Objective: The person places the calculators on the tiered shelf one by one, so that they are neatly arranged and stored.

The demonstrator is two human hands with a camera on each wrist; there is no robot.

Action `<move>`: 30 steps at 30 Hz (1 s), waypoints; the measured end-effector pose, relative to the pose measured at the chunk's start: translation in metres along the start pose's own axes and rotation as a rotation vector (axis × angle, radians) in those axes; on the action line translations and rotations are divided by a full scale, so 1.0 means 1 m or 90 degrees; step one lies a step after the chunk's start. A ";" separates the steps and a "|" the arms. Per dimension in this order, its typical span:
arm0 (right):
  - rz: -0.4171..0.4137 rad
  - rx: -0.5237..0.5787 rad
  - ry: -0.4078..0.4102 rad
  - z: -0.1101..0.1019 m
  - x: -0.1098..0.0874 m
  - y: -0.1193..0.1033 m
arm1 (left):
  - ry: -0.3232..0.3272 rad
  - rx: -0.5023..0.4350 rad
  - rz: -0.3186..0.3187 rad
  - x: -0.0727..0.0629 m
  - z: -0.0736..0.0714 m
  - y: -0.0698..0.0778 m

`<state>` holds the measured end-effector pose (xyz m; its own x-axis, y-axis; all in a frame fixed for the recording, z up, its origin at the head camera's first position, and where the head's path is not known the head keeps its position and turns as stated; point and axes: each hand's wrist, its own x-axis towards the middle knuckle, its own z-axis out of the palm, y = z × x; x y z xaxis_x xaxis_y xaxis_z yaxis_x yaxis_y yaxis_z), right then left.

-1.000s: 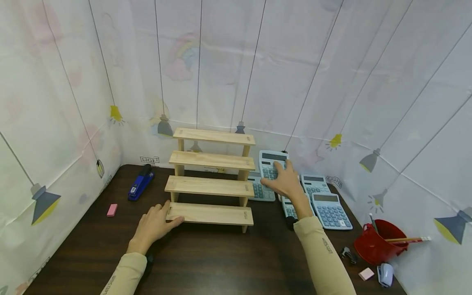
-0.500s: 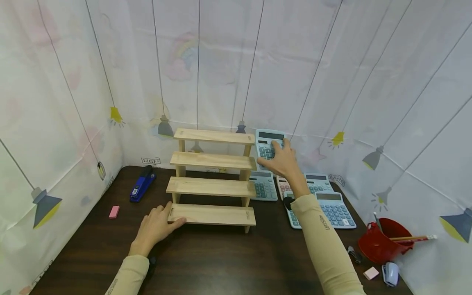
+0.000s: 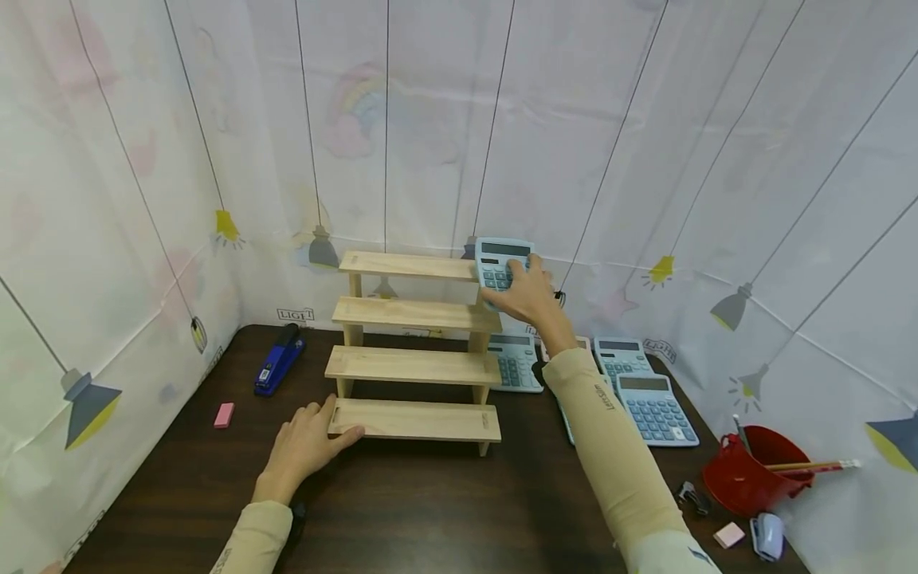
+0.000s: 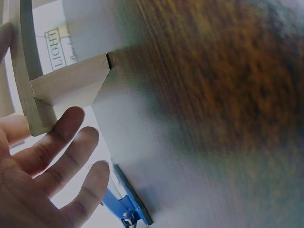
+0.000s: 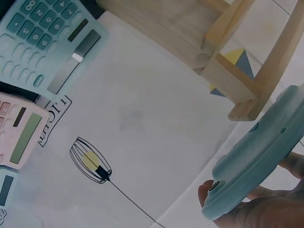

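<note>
A four-step wooden display stand point(image 3: 412, 365) stands on the dark table. My left hand point(image 3: 301, 446) holds the left end of its lowest step, thumb at the front edge. In the left wrist view, the thumb and index finger lie on either side of the board point(image 4: 23, 90), other fingers spread. My right hand point(image 3: 529, 296) grips a light blue calculator point(image 3: 493, 265), raised beside the right end of the top step and overlapping it in the head view. In the right wrist view the calculator point(image 5: 259, 156) shows edge-on, fingers round its far side, near the step's end point(image 5: 244, 111).
Several calculators lie right of the stand, among them a teal one point(image 3: 515, 368) and a light blue one point(image 3: 654, 410). A red bucket point(image 3: 746, 482) with pencils, a small stapler point(image 3: 767, 536) and an eraser point(image 3: 729, 535) are far right. A blue stapler point(image 3: 280, 359) and pink eraser point(image 3: 224, 414) sit left.
My right hand has lifted the light blue calculator from above the others and carried it up and left to the top step's right end. My left hand has stayed at the lowest step.
</note>
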<state>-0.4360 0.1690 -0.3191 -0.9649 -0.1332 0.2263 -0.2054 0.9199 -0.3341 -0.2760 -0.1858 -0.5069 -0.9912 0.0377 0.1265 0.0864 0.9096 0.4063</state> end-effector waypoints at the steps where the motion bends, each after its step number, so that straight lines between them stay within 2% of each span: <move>1: 0.001 -0.003 -0.004 0.001 0.003 -0.001 | 0.000 0.001 0.000 0.000 0.000 0.000; 9: -0.005 -0.024 -0.036 0.006 0.017 -0.013 | -0.011 0.003 -0.006 -0.001 0.004 0.000; 15: -0.032 -0.025 -0.055 0.007 0.024 -0.021 | 0.004 0.015 -0.006 0.001 0.004 -0.003; 23: -0.038 -0.001 -0.098 0.010 0.024 -0.021 | 0.004 0.002 -0.002 0.001 0.005 -0.003; 30: -0.065 0.003 -0.096 0.017 0.026 -0.022 | -0.006 -0.013 -0.013 0.000 0.002 -0.002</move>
<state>-0.4592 0.1393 -0.3216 -0.9524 -0.2804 0.1194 -0.3043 0.8971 -0.3204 -0.2767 -0.1864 -0.5097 -0.9937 0.0225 0.1095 0.0674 0.9015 0.4274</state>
